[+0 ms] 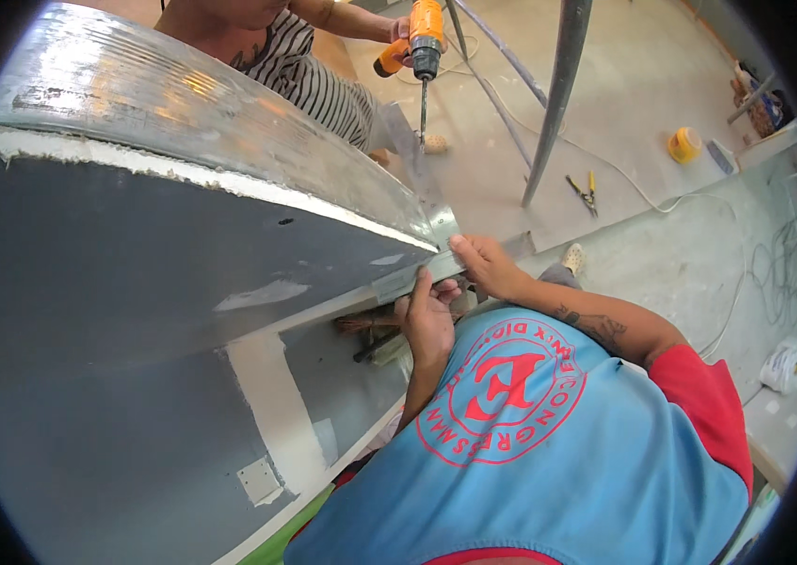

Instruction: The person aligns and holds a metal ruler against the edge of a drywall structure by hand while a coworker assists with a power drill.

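Grasping strip with right hand, thumb pressed on upper face, fingers curled under. Touching same strip with left hand, index fingertip against lower side, remaining fingers bent; gripping or merely steadying, cannot tell. Directly at fingertips, no gap to cross: strip lying at pointed right-hand corner of dark panel, long axis slanting from lower left to upper right, across that corner and past it. Nearer outer end: right hand. Nearer panel's lower edge: left hand. Narrow, flat, straight-sided, dull pale metal with greenish cast, partly hidden by fingers. Beyond right thumb, metal piece rising along corner; joined to strip or only overlapping, cannot tell. Farther out, ridged stud along panel's white upper edge; then drill in co-worker's hand, bit pointing down, well apart from both hands.
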`<move>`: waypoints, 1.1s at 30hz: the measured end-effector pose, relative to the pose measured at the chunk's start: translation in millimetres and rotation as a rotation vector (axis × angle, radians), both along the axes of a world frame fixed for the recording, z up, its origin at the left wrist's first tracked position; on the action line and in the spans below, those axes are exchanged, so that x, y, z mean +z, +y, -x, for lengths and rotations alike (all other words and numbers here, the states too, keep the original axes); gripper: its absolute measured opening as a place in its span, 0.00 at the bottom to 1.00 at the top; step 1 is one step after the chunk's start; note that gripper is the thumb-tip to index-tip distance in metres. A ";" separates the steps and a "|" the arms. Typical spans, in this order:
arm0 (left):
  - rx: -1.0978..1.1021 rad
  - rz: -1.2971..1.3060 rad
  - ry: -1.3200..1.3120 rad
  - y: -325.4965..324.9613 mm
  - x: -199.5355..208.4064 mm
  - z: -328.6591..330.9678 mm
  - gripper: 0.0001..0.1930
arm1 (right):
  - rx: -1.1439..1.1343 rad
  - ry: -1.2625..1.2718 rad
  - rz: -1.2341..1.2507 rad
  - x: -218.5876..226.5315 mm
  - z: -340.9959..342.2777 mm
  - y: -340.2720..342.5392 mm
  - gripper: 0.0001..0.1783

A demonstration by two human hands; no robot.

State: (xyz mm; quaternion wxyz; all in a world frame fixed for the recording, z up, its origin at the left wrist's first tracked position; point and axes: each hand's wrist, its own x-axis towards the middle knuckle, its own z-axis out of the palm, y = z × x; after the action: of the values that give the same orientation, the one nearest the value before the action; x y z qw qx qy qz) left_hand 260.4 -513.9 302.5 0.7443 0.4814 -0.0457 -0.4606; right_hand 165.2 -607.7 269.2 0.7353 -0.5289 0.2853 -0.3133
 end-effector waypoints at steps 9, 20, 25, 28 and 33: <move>-0.011 -0.009 -0.014 -1.7 2.7 -2.0 0.13 | 0.081 0.044 0.058 2.9 3.6 -5.7 0.24; -0.009 0.018 -0.052 0.3 10.3 2.3 0.13 | 0.073 0.040 0.020 -5.1 1.2 -1.6 0.24; 0.008 0.022 -0.056 0.6 8.5 4.4 0.13 | 0.085 0.045 -0.010 -14.1 1.0 -0.7 0.24; 0.024 0.008 -0.048 -2.8 7.0 6.6 0.12 | 0.028 0.087 0.073 -4.3 2.8 -4.2 0.27; 0.125 -0.025 -0.039 -14.5 -1.8 9.2 0.10 | 0.034 0.245 0.179 15.3 4.9 -13.0 0.29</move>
State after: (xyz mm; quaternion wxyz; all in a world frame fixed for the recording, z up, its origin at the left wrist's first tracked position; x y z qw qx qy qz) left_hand 251.2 -528.5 300.6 0.7646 0.5012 -0.0244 -0.4044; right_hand 160.3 -620.7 284.5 0.6503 -0.6312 0.3347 -0.2580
